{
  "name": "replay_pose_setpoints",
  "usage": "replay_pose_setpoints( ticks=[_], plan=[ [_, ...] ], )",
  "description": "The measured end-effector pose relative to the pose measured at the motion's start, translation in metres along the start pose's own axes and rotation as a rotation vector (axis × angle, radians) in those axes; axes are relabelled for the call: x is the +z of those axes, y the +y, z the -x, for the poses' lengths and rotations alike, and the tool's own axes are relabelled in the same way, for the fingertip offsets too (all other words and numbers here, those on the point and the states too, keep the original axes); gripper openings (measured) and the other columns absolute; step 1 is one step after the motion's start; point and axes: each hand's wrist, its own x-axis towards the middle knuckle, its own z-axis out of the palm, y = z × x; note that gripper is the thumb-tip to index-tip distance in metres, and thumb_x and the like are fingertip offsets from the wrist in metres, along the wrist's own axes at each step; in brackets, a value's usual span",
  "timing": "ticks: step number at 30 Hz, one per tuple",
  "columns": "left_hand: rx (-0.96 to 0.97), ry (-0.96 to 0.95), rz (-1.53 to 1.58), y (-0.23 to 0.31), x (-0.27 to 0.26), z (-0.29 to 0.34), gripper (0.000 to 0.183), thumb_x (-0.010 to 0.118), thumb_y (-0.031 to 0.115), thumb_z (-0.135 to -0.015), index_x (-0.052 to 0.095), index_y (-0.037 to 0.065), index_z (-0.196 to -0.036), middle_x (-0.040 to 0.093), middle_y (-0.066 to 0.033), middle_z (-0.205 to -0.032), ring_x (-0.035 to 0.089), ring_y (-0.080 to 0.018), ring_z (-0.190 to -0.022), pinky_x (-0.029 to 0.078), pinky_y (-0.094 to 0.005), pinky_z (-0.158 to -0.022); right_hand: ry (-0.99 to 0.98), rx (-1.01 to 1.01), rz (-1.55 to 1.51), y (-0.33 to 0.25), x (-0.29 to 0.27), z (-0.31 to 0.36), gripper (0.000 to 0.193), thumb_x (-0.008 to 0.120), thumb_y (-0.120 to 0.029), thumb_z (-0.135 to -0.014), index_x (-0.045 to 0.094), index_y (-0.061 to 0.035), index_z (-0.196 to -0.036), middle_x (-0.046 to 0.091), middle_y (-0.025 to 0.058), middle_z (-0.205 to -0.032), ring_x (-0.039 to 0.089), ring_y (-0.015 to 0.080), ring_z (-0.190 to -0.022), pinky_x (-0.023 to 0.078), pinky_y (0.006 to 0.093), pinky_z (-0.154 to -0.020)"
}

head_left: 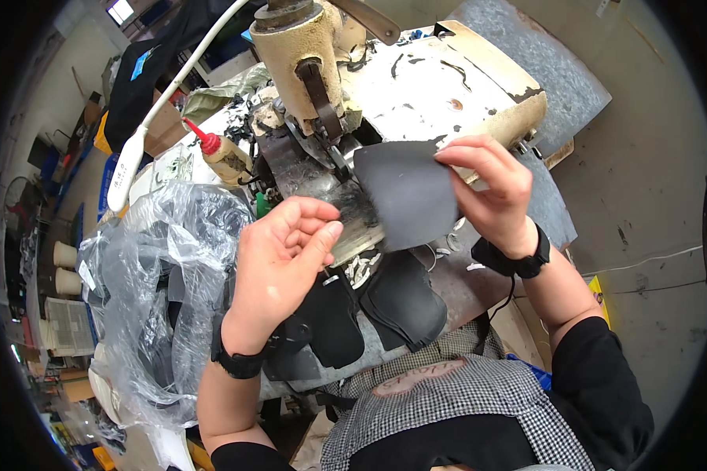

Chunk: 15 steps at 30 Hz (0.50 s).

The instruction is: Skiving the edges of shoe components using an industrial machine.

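Observation:
In my right hand [491,192] a dark grey, leather-like panel [408,192] with a curved upper edge is pinched at its right side. The panel hangs beside the working end of a worn cream machine [294,55], over its metal plate. My left hand [279,263] is left of the panel and apart from it. Its fingers are half curled, with a gap between thumb and forefinger, and nothing shows in them. Below my hands, black cut pieces [404,302] lie in a stack, next to another black piece [330,322] by my left wrist.
A clear plastic bag [165,290] with dark pieces inside stands at the left. Behind it are a red-tipped bottle [224,153] and a white lamp on a bent stem [130,161]. Pale trimmings [361,271] lie below the plate; black scraps litter the machine's cream table.

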Motion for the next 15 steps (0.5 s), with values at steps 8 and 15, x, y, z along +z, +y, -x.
replay_pose_setpoints(
  ticks=[8,15],
  plan=[
    [0.129,-0.144,0.397,0.003,0.028,0.002,0.031,0.055,0.011,-0.097,0.054,-0.007,-0.122,0.065,-0.0138,-0.108,0.065,-0.0161,-0.094,0.053,-0.0283,-0.083,-0.115,0.99,-1.037,-0.034,-0.014,0.01,0.007,0.067,-0.006,-0.088,0.061,-0.0028,-0.088,0.066,0.0042,-0.077,0.063,0.0086,-0.064,0.052,0.0214,-0.058],
    [0.045,-0.098,0.513,-0.001,0.037,-0.003,0.025,0.055,0.015,-0.098,0.058,-0.006,-0.11,0.066,-0.0129,-0.095,0.066,-0.0163,-0.085,0.054,-0.027,-0.074,-0.155,1.043,-1.097,-0.036,-0.012,0.015,0.01,0.068,-0.007,-0.088,0.059,-0.0033,-0.087,0.066,0.0038,-0.077,0.063,0.0089,-0.064,0.053,0.0224,-0.057]
  ],
)
